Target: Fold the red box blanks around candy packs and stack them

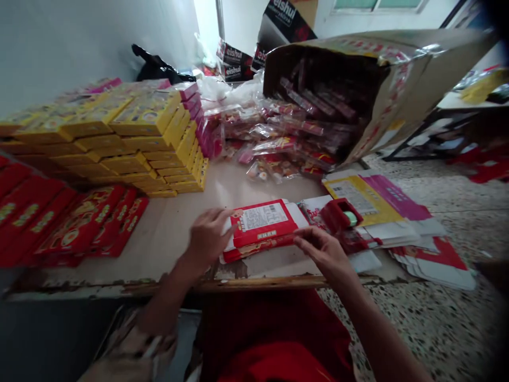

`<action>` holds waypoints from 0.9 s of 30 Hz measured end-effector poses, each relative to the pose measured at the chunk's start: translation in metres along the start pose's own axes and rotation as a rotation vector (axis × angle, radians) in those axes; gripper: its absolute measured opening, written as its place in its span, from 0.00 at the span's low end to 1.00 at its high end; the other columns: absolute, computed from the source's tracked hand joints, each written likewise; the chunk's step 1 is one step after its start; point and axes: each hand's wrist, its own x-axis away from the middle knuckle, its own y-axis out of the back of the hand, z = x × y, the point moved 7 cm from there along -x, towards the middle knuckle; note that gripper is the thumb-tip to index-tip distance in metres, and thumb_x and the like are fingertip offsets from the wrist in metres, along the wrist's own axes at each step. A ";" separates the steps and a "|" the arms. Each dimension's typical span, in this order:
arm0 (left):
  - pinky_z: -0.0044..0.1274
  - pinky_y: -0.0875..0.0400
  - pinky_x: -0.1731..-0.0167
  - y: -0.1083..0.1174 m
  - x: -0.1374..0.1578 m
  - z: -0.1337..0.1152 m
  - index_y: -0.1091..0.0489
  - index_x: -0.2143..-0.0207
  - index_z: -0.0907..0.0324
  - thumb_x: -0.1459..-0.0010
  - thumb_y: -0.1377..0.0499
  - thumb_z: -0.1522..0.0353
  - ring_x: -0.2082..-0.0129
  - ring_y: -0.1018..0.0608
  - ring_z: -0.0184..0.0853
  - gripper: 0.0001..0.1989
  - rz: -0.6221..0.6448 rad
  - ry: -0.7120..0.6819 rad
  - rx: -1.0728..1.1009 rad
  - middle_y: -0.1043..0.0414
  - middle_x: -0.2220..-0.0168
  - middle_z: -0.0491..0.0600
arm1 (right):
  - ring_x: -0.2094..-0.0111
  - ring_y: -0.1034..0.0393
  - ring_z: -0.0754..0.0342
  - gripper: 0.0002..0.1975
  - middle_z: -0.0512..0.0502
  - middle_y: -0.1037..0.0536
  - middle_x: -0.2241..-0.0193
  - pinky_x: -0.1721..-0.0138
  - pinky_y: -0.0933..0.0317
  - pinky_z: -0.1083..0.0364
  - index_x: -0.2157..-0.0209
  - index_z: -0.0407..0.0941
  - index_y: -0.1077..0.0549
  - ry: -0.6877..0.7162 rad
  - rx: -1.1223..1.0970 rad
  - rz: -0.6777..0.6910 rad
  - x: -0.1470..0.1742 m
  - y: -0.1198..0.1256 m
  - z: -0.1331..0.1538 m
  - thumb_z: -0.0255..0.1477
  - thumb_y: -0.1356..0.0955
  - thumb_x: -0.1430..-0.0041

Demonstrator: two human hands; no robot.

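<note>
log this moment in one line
left hand: at left end of red box; right hand: at right end; yellow boxes: stacked left

From my end the feed comes through dim and cool-toned, with the strongest light at the far side, by the pale wall [79,48] and the window [377,5], while the open carton [421,85] is dark inside and shadow fills the space under the table [170,223]. I get small glints off the clear-wrapped packets [274,143], and print on the flat red box [264,218] is too soft for me to read. Toward the edges the wide lens stretches things (that carton especially), the sleeve [131,345] smears, and black swallows the upper right corner.
</note>
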 end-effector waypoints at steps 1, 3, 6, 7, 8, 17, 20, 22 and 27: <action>0.36 0.34 0.43 -0.027 -0.029 -0.021 0.29 0.44 0.57 0.40 0.35 0.60 0.43 0.28 0.49 0.22 0.124 -0.008 0.053 0.26 0.45 0.58 | 0.61 0.25 0.48 0.21 0.42 0.19 0.62 0.59 0.31 0.51 0.57 0.44 0.23 0.003 -0.037 -0.058 -0.013 0.002 0.000 0.46 0.27 0.43; 0.36 0.33 0.47 -0.071 -0.076 -0.044 0.27 0.50 0.60 0.53 0.27 0.56 0.45 0.28 0.52 0.31 0.337 0.003 0.101 0.26 0.48 0.60 | 0.57 0.24 0.46 0.25 0.38 0.19 0.57 0.54 0.29 0.48 0.55 0.43 0.25 -0.008 -0.104 -0.120 -0.034 0.002 -0.006 0.47 0.26 0.46; 0.32 0.31 0.57 -0.101 -0.117 -0.043 0.26 0.61 0.60 0.60 0.24 0.55 0.56 0.25 0.47 0.27 0.463 -0.010 0.140 0.25 0.59 0.54 | 0.53 0.23 0.43 0.28 0.35 0.19 0.55 0.52 0.28 0.44 0.53 0.43 0.27 -0.027 -0.162 -0.147 -0.055 -0.002 -0.022 0.45 0.25 0.50; 0.30 0.32 0.60 -0.102 -0.123 -0.040 0.27 0.63 0.60 0.59 0.24 0.56 0.59 0.25 0.44 0.26 0.480 -0.023 0.161 0.26 0.60 0.52 | 0.52 0.23 0.42 0.28 0.34 0.19 0.54 0.51 0.28 0.44 0.52 0.43 0.27 -0.027 -0.170 -0.152 -0.059 -0.003 -0.026 0.44 0.25 0.50; 0.28 0.33 0.61 -0.099 -0.128 -0.038 0.28 0.63 0.59 0.58 0.25 0.57 0.61 0.25 0.41 0.24 0.495 -0.039 0.186 0.27 0.60 0.51 | 0.51 0.23 0.42 0.27 0.34 0.19 0.53 0.50 0.28 0.43 0.52 0.43 0.27 -0.025 -0.177 -0.153 -0.062 -0.004 -0.028 0.43 0.25 0.50; 0.23 0.43 0.71 -0.038 -0.125 -0.094 0.39 0.71 0.57 0.43 0.35 0.55 0.72 0.37 0.30 0.19 0.834 -0.392 0.603 0.40 0.73 0.41 | 0.54 0.24 0.41 0.32 0.34 0.21 0.52 0.51 0.29 0.43 0.47 0.42 0.30 0.213 -0.154 -0.405 -0.040 -0.012 -0.004 0.38 0.21 0.51; 0.23 0.42 0.69 -0.030 -0.111 -0.110 0.37 0.69 0.58 0.39 0.38 0.55 0.70 0.36 0.30 0.17 0.787 -0.419 0.547 0.36 0.71 0.42 | 0.59 0.24 0.44 0.18 0.40 0.18 0.61 0.54 0.29 0.45 0.58 0.43 0.23 0.198 -0.226 -0.315 -0.031 -0.015 -0.007 0.38 0.23 0.47; 0.24 0.40 0.67 -0.028 -0.096 -0.119 0.33 0.62 0.59 0.35 0.41 0.53 0.69 0.32 0.32 0.17 0.803 -0.427 0.472 0.30 0.67 0.45 | 0.59 0.23 0.43 0.15 0.42 0.17 0.62 0.53 0.29 0.45 0.61 0.43 0.19 0.173 -0.314 -0.097 -0.031 -0.019 -0.004 0.38 0.24 0.46; 0.24 0.36 0.65 -0.029 -0.064 -0.124 0.29 0.45 0.55 0.28 0.55 0.49 0.65 0.24 0.36 0.26 0.811 -0.433 0.273 0.22 0.61 0.50 | 0.54 0.22 0.44 0.21 0.48 0.15 0.61 0.45 0.32 0.44 0.58 0.46 0.17 0.079 -0.515 0.471 -0.037 -0.038 0.010 0.36 0.19 0.55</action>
